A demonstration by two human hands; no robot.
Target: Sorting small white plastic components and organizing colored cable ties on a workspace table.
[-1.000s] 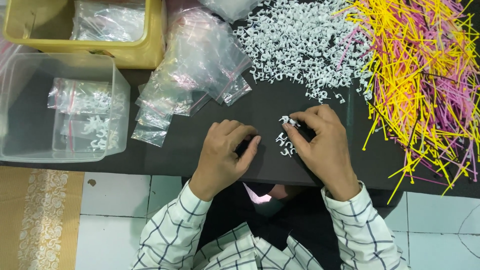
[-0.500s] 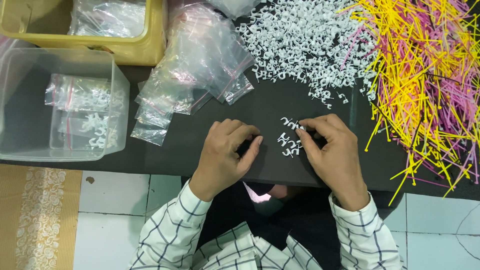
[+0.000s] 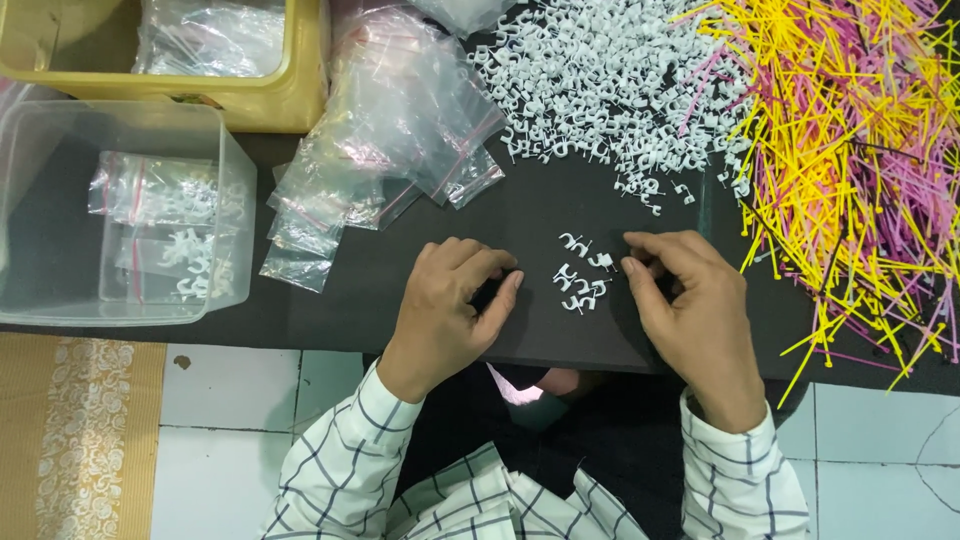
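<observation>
Both hands near counter's front edge: left hand (image 3: 445,310) curled, seemingly empty; right hand (image 3: 690,310) fingers half-closed, corralling small white clips (image 3: 580,280) for counting.

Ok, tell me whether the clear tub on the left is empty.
No. The clear tub holds several small bags with white clips inside.

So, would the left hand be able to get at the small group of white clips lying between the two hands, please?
Probably yes. The left hand rests on the black mat just beside the small group of white clips, with only bare mat between them. The right hand is at their other side, not covering them.
</observation>
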